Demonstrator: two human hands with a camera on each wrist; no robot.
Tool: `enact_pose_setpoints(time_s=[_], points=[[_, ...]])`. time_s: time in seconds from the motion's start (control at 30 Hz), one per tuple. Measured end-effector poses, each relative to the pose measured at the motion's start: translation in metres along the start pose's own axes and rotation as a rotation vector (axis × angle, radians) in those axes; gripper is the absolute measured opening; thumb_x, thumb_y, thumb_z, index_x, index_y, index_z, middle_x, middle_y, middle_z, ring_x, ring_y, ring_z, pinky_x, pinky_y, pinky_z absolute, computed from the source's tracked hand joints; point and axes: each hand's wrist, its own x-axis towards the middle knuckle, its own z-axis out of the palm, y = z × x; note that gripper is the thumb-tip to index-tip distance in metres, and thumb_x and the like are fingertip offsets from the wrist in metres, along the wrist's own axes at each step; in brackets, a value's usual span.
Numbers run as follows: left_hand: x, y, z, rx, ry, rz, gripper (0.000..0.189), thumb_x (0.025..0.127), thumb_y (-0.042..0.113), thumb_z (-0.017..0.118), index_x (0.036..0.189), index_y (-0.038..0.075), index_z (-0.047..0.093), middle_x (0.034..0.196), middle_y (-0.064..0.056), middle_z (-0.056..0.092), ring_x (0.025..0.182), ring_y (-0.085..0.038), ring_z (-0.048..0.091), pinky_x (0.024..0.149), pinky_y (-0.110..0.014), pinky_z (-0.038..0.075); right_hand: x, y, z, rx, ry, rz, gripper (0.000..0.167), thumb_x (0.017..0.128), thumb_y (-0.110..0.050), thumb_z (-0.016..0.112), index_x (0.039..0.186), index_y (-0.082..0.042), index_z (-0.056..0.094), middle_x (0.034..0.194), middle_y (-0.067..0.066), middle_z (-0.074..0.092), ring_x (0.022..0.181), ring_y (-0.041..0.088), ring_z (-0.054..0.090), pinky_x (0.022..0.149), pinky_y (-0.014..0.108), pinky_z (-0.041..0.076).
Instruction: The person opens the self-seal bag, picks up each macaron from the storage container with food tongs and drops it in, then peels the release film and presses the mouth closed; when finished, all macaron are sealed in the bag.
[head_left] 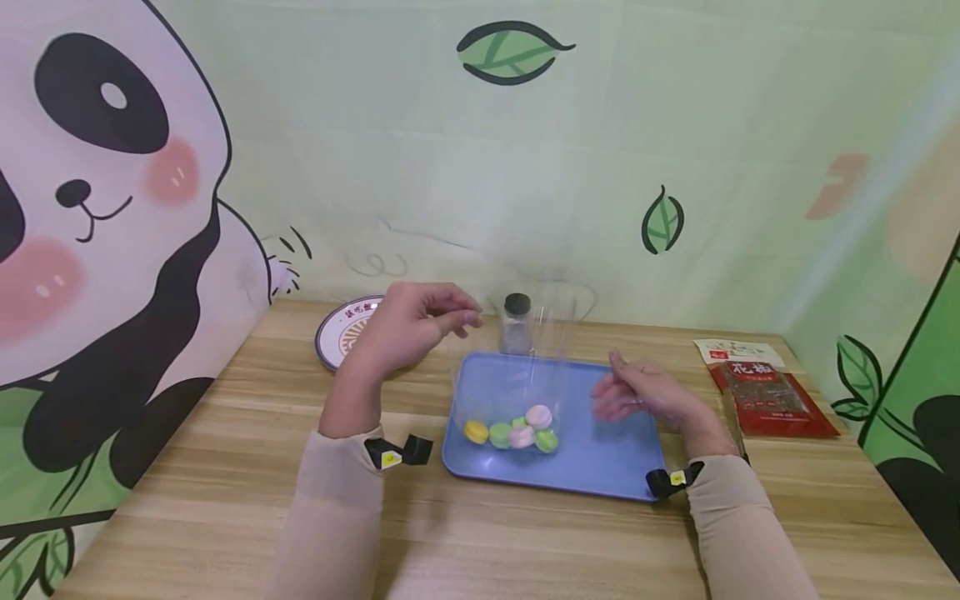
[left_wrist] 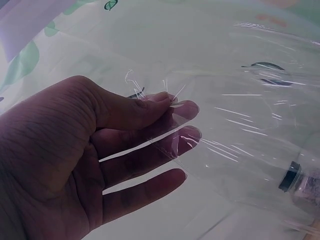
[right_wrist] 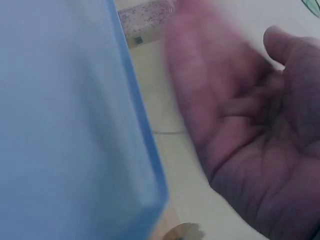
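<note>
My left hand [head_left: 423,325] pinches the upper edge of a clear plastic bag [head_left: 495,387] between thumb and index finger. In the left wrist view the film [left_wrist: 235,120] stretches away from the pinching fingertips [left_wrist: 162,100], with its other fingers spread beneath. Several small macarons in green, pink and a yellow one [head_left: 476,432] cluster at the bag's lower end, over a blue tray [head_left: 600,467]; the film makes it hard to tell whether every one is inside. To the right, my right hand [head_left: 648,392] hangs above the tray with loosely bent fingers, blurred and holding nothing.
Behind the tray stands a clear jar with a black lid [head_left: 517,305]. A patterned plate [head_left: 333,333] lies at the back left, partly behind the left hand. On the right are a red spice packet [head_left: 772,400] and a whitish packet [head_left: 738,350].
</note>
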Motion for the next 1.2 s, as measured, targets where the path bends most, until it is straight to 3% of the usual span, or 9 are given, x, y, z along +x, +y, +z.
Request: enact_pose_setpoints(time_s=[0.1,0.2,0.3,0.37,0.5,0.63,0.93,1.03,1.2], points=[[0.000,0.000,0.000,0.003,-0.002,-0.003,0.008,0.098,0.019,0.068,0.098,0.022,0.076,0.088,0.010,0.074,0.076,-0.010,0.070,0.075,-0.034,0.057,0.006,0.001,0.005,-0.329,0.181,-0.050,0.060,0.109,-0.045,0.034,0.146,0.002,0.046,0.160,0.025,0.027,0.148,0.042,0.024,0.112,0.065,0.027],[0.000,0.000,0.001,0.004,-0.003,0.001,0.008,0.098,0.019,0.068,0.098,0.022,0.076,0.089,0.009,0.074,0.076,-0.010,0.070,0.074,-0.034,0.056,0.014,0.004,0.010,-0.725,0.408,-0.133,0.062,0.103,-0.039,0.056,0.153,-0.007,0.038,0.167,0.020,-0.003,0.152,0.043,-0.004,0.114,0.070,0.010],[0.001,0.001,0.001,0.001,-0.002,0.012,0.008,0.097,0.018,0.068,0.098,0.022,0.076,0.089,0.009,0.074,0.076,-0.010,0.070,0.073,-0.034,0.057,0.020,0.004,0.014,-0.894,0.593,-0.283,0.054,0.096,-0.026,0.070,0.143,-0.007,0.049,0.157,0.021,0.036,0.141,0.040,0.038,0.107,0.063,0.036],[0.002,0.000,0.001,-0.003,-0.003,0.019,0.008,0.097,0.018,0.069,0.097,0.022,0.076,0.089,0.009,0.074,0.076,-0.010,0.070,0.073,-0.033,0.057,0.021,0.001,0.017,-0.866,0.639,-0.345,0.037,0.097,-0.020,0.070,0.130,-0.009,0.058,0.113,0.013,0.071,0.098,0.029,0.068,0.082,0.047,0.055],[0.002,0.000,0.002,-0.004,-0.003,0.029,0.008,0.097,0.018,0.070,0.096,0.023,0.075,0.088,0.011,0.074,0.075,-0.010,0.071,0.072,-0.033,0.057,0.019,-0.006,0.024,-0.783,0.676,-0.348,0.026,0.104,-0.027,0.056,0.093,-0.010,0.072,0.055,-0.001,0.061,0.046,0.012,0.049,0.045,0.032,0.040],[0.002,0.001,0.003,-0.013,-0.015,0.033,0.008,0.096,0.017,0.070,0.097,0.023,0.076,0.089,0.007,0.075,0.076,-0.010,0.071,0.074,-0.033,0.057,0.018,-0.009,0.027,-0.754,0.701,-0.283,0.047,0.105,-0.043,0.049,0.073,-0.014,0.066,0.059,-0.003,0.057,0.053,0.015,0.046,0.050,0.033,0.038],[0.002,0.000,0.004,-0.002,-0.019,0.053,0.008,0.097,0.018,0.069,0.098,0.023,0.076,0.090,0.006,0.075,0.076,-0.009,0.070,0.072,-0.033,0.057,0.021,-0.007,0.028,-0.688,0.390,-0.169,0.042,0.108,-0.032,0.043,0.130,0.001,0.057,0.137,0.027,0.052,0.133,0.047,0.039,0.108,0.059,0.029],[0.003,0.000,0.005,0.002,-0.019,0.057,0.008,0.097,0.018,0.070,0.098,0.023,0.076,0.089,0.008,0.075,0.075,-0.009,0.071,0.072,-0.033,0.057,0.020,-0.007,0.029,-0.624,0.273,-0.086,0.046,0.110,-0.032,0.041,0.139,0.000,0.054,0.127,0.016,0.067,0.128,0.039,0.054,0.103,0.056,0.042],[0.004,-0.002,0.006,-0.008,-0.031,0.067,0.009,0.096,0.017,0.070,0.099,0.022,0.076,0.090,0.007,0.076,0.075,-0.010,0.070,0.071,-0.035,0.056,0.023,-0.023,0.036,-0.460,0.352,-0.191,0.038,0.108,-0.033,0.047,0.129,-0.006,0.063,0.103,0.007,0.075,0.100,0.026,0.070,0.085,0.045,0.054]])
